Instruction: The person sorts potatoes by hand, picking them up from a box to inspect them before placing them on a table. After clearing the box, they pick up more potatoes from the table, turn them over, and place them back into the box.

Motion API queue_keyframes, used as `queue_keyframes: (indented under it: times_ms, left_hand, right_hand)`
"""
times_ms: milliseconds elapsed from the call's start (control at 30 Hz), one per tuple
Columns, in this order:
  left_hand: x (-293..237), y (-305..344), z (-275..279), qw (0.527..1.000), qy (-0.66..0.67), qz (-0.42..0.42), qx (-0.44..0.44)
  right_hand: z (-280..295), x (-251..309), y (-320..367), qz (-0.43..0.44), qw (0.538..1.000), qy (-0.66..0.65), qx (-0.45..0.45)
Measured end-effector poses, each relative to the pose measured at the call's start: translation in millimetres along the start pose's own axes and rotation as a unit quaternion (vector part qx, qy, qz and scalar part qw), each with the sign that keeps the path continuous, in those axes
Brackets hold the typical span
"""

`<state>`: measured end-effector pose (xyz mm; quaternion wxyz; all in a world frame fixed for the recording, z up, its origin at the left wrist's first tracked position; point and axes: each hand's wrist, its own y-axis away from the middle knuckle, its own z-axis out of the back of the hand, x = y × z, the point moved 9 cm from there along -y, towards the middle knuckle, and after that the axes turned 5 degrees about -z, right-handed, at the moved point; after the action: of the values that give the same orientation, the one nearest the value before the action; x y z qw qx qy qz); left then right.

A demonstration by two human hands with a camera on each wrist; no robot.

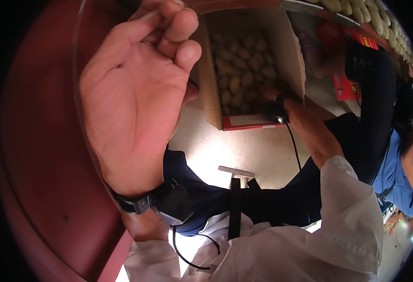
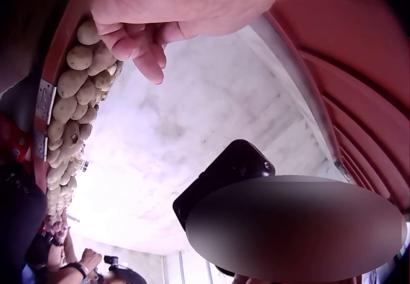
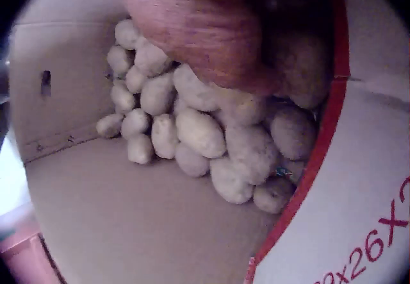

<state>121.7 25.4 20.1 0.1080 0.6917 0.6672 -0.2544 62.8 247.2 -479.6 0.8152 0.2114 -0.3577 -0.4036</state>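
Observation:
In the head view an open cardboard box (image 1: pixel 207 77) stands on the floor, with many light-brown potatoes (image 1: pixel 239 64) heaped inside. My right hand (image 1: pixel 266 94) reaches down into it, close to the front edge. From the right wrist its back shows over the heap, and my right hand (image 3: pixel 198 37) rests among the potatoes (image 3: pixel 200 133). Its fingertips are hidden, so I cannot tell whether they grip one. Raised at the left, palm up, my left hand (image 1: pixel 133 96) has loosely bent fingers and holds nothing.
A red panel (image 1: pixel 42 122) borders the left side. More potatoes (image 1: pixel 378 23) lie along a red rail at the upper right. A red printed carton (image 1: pixel 346 89) and another person in a blue shirt (image 1: pixel 389 162) are to the right. A cable (image 1: pixel 293 141) hangs from my right wrist.

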Motion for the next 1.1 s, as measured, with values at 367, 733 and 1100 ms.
queue_keyframes:
  times_ms: [367,733,1100]
  left_hand:
    - [-20,4,31,0.985,-0.062,-0.051,-0.156]
    - [-24,-1,33,0.963,-0.080,-0.083,-0.244]
    - [65,-13,-11,0.962,-0.143,0.054,-0.226]
  right_hand:
    - [93,66,85,-0.112,0.939,-0.317,0.072]
    - [188,174,159,0.062,0.739,-0.663,0.102]
    - [341,217,310,0.107,0.757,-0.615,-0.191]
